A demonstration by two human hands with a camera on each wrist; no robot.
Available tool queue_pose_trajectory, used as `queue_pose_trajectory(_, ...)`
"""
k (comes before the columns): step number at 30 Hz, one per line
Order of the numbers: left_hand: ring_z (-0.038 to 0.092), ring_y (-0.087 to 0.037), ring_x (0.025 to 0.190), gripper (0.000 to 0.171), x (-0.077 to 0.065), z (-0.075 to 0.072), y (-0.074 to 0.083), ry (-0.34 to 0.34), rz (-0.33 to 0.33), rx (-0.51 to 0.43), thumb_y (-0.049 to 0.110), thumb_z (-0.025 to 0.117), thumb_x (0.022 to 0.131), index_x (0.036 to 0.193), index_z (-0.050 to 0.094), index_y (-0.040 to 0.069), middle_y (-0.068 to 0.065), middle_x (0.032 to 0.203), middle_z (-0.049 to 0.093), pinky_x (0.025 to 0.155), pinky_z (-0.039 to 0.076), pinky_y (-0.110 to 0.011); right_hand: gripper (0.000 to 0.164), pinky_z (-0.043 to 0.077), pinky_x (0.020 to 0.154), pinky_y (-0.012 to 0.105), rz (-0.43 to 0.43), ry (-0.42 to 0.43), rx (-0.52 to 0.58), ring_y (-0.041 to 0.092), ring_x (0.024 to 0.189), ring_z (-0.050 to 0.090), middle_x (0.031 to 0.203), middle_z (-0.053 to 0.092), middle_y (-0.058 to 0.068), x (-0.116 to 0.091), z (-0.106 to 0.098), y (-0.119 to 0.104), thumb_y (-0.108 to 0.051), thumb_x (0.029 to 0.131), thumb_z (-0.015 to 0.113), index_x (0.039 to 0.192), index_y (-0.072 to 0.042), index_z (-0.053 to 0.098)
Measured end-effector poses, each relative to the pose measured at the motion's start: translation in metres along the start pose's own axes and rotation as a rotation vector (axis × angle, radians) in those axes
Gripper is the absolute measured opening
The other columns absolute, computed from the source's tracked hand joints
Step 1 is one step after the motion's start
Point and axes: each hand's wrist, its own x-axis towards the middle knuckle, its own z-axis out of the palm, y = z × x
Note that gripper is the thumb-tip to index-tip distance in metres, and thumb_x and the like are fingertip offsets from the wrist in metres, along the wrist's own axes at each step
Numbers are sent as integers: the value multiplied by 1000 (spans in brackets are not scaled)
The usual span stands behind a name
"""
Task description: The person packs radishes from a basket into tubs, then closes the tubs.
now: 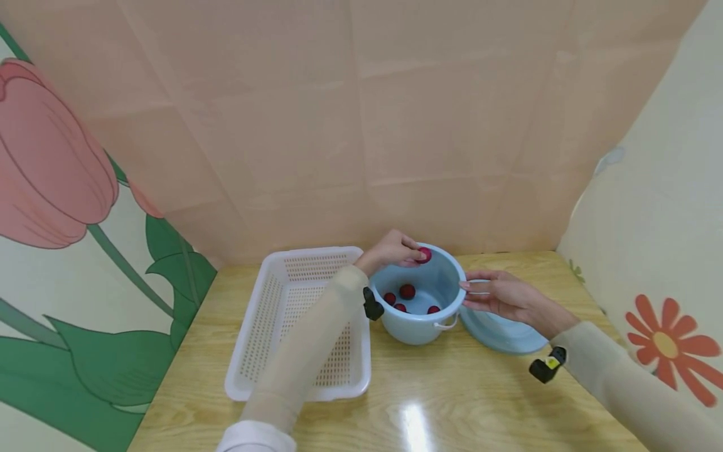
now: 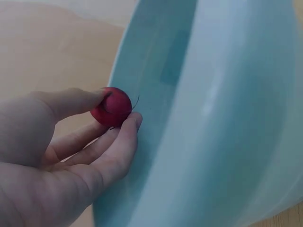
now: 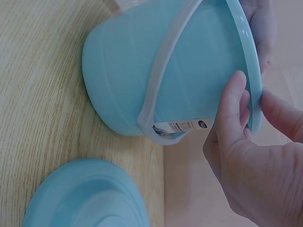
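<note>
A small red radish (image 2: 112, 108) with a thin root is pinched between the thumb and fingers of my left hand (image 1: 393, 250). That hand is over the far inner side of the light blue bucket (image 1: 411, 331). Several more red radishes (image 1: 407, 291) lie on the bucket's floor. At the bucket's right side, my right hand (image 1: 501, 295) grips the rim, thumb on one face and fingers on the other, as the right wrist view shows. The bucket's pale handle (image 3: 156, 78) hangs down its side, near a printed label (image 3: 182, 126).
To the left of the bucket is a white perforated plastic basket (image 1: 241, 376), partly covered by my left forearm. A round light blue lid (image 1: 503, 342) lies on the wooden table (image 1: 452, 402) under my right hand. A draped cloth (image 1: 316, 138) rises behind the table.
</note>
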Motion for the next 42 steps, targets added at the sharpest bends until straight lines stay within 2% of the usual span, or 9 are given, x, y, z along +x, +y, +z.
queue_pose_trajectory(10,70,-41,122,34,-16,-10,-1,2,50,12,11,67,103,132,68,-5,-25,136,69,108,56,-48,47,63,94,32,4,0,4,17,98,75,110,75,7,2,0,-1,-4,106,60,147,2,38)
queue_pose_trajectory(14,76,-28,105,31,-26,-28,-6,38,78,15,13,67,103,129,70,-4,-24,124,74,104,59,-45,45,63,94,32,5,3,2,17,97,75,109,75,8,3,1,-1,-5,106,61,145,1,40)
queue_pose_trajectory(18,70,-12,87,29,-35,-51,-17,126,90,15,16,68,103,125,73,-1,-14,106,78,91,62,-32,42,64,92,31,-1,5,1,17,97,75,109,74,7,3,1,-2,-5,106,61,143,1,42)
queue_pose_trajectory(23,65,-10,82,29,-41,-70,-40,198,82,67,17,67,103,123,74,-3,-8,97,75,78,57,-25,50,64,92,30,-3,14,-5,16,98,75,107,74,5,-1,-1,-5,-5,106,60,148,3,35)
queue_pose_trajectory(29,66,-14,78,25,-46,-87,-82,304,57,72,12,64,103,119,74,-6,-17,97,76,82,61,-35,57,63,94,31,-5,4,-1,16,99,76,109,75,6,-4,-2,-7,-5,106,60,153,6,29)
queue_pose_trajectory(34,70,-21,91,28,-54,-95,-113,353,-6,69,10,64,103,123,73,-6,-23,114,76,78,59,-25,57,63,93,30,-9,4,10,16,98,77,107,77,5,-3,-1,-7,-3,106,58,153,7,29)
queue_pose_trajectory(37,73,-23,101,28,-56,-98,-129,392,-41,53,10,65,102,125,73,-4,-21,122,76,89,63,-32,54,63,94,31,-10,4,8,16,99,77,107,77,5,-3,-1,-5,-3,107,58,152,8,30)
queue_pose_trajectory(39,73,-22,99,26,-57,-99,-137,426,-49,62,10,66,101,121,75,-3,-19,117,77,90,62,-34,55,63,95,31,-9,5,6,16,99,77,107,77,4,-3,-1,-4,-4,106,58,152,8,31)
queue_pose_trajectory(42,68,-15,89,22,-56,-100,-148,473,-58,95,11,68,99,115,78,-1,-13,106,78,81,59,-26,55,63,95,31,-10,1,1,16,99,77,107,77,4,-2,-1,-4,-4,106,59,152,8,30)
